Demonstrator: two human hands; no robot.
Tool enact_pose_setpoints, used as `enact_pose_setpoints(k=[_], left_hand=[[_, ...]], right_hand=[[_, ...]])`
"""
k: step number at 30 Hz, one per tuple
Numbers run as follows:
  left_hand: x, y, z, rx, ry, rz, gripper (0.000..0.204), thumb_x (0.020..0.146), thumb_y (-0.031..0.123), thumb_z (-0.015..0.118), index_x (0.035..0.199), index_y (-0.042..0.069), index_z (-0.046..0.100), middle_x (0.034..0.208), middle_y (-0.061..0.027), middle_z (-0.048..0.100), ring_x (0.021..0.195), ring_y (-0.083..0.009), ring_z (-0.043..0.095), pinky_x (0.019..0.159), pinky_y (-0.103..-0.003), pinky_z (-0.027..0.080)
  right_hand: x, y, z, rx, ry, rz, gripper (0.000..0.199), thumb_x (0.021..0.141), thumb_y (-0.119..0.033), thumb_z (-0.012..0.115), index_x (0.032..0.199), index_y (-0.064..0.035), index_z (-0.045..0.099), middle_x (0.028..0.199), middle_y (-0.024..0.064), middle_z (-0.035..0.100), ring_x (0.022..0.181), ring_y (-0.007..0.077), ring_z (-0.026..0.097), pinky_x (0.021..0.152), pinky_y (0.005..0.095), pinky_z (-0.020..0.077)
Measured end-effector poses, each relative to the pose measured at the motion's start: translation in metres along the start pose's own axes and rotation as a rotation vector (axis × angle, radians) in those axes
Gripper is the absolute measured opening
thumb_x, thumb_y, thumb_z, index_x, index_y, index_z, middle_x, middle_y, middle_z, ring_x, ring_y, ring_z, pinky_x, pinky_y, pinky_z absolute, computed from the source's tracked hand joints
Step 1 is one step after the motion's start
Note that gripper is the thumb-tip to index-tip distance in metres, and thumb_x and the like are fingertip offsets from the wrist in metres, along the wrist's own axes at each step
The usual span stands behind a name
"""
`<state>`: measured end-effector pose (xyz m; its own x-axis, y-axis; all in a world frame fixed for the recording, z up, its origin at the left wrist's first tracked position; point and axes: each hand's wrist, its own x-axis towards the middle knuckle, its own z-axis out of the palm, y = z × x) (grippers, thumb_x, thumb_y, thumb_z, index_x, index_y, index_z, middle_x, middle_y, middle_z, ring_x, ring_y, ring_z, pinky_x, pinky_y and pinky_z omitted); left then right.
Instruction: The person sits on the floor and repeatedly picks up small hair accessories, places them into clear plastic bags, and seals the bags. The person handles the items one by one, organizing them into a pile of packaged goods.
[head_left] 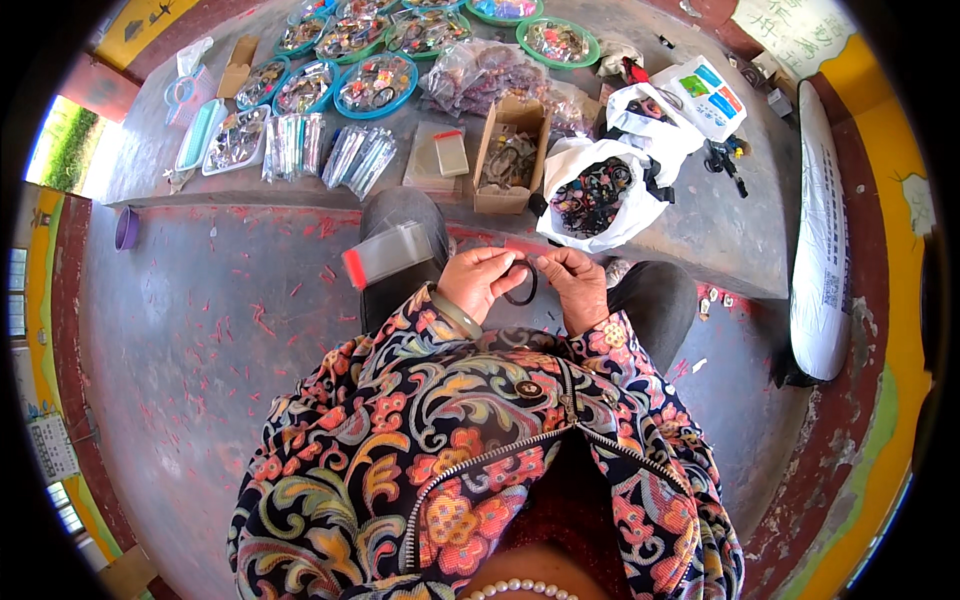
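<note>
Above my lap, my left hand (478, 283) and my right hand (573, 287) are close together, fingers pinched. A dark ring-shaped band, like a hair tie (533, 287), hangs between them at my left fingertips. Stretched across both sets of fingertips is the red edge of a small clear plastic bag (517, 246), and my right fingers grip it. The rest of that bag is hard to make out. On my left thigh rests a stack of clear plastic bags (395, 252) with red edges.
Ahead on a low concrete platform (725, 235) stand a white sack of dark hair ties (645, 215), an open cardboard box (500, 203), packed bundles (292, 147) and several round trays of small goods (376, 112). A purple bucket (127, 229) stands left. Red scraps litter the floor.
</note>
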<state>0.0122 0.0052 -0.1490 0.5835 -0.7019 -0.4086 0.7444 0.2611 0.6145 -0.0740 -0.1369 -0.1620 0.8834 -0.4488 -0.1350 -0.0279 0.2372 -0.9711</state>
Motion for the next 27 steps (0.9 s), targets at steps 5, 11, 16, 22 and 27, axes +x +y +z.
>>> enact_pose_setpoints(k=[5, 11, 16, 22, 27], left_hand=[[0.000, 0.000, -0.003, -0.080, -0.067, 0.001, 0.013, 0.085, 0.004, 0.049, 0.092, -0.004, 0.056, 0.096, -0.0124, 0.058, 0.088, -0.0189, 0.057, 0.083, -0.027, 0.048], [0.000, -0.005, -0.003, -0.036, -0.097, 0.053, 0.014, 0.086, 0.004, 0.048, 0.093, -0.006, 0.055, 0.098, -0.0139, 0.058, 0.091, -0.0200, 0.056, 0.086, -0.031, 0.046], [0.002, -0.011, -0.007, -0.013, -0.120, 0.088, 0.016, 0.087, 0.003, 0.045, 0.095, -0.007, 0.054, 0.101, -0.0146, 0.056, 0.094, -0.0205, 0.055, 0.088, -0.033, 0.045], [0.005, -0.016, -0.012, 0.142, -0.040, 0.128, 0.019, 0.088, 0.004, 0.044, 0.098, -0.008, 0.053, 0.103, -0.0127, 0.055, 0.096, -0.0183, 0.054, 0.086, -0.032, 0.046], [0.005, -0.017, -0.009, 0.328, -0.012, 0.168, 0.020, 0.087, 0.003, 0.044, 0.100, -0.009, 0.053, 0.097, -0.0101, 0.056, 0.089, -0.0151, 0.056, 0.081, -0.026, 0.048]], right_hand=[[0.001, 0.000, 0.000, 0.171, -0.032, 0.086, 0.007, 0.080, -0.011, 0.059, 0.076, -0.0060, 0.060, 0.070, -0.0041, 0.054, 0.064, 0.0052, 0.044, 0.059, 0.0197, 0.0353], [0.002, 0.002, -0.001, 0.330, -0.047, 0.243, 0.013, 0.083, -0.017, 0.056, 0.076, -0.0069, 0.059, 0.070, -0.0034, 0.053, 0.063, 0.0064, 0.045, 0.059, 0.0205, 0.0349], [0.003, 0.008, -0.005, 0.257, -0.054, 0.269, 0.013, 0.083, -0.018, 0.055, 0.077, -0.0073, 0.059, 0.070, -0.0031, 0.054, 0.063, 0.0063, 0.046, 0.059, 0.0202, 0.0349], [0.002, 0.004, -0.005, -0.240, 0.111, 0.041, 0.011, 0.080, -0.015, 0.059, 0.082, -0.0041, 0.060, 0.072, -0.0004, 0.057, 0.068, 0.0087, 0.052, 0.061, 0.0241, 0.0412], [-0.006, -0.046, 0.016, -0.780, 0.117, -0.755, 0.012, 0.068, -0.003, 0.064, 0.080, -0.0028, 0.061, 0.076, 0.0081, 0.058, 0.070, 0.0231, 0.056, 0.063, 0.0307, 0.0452]])
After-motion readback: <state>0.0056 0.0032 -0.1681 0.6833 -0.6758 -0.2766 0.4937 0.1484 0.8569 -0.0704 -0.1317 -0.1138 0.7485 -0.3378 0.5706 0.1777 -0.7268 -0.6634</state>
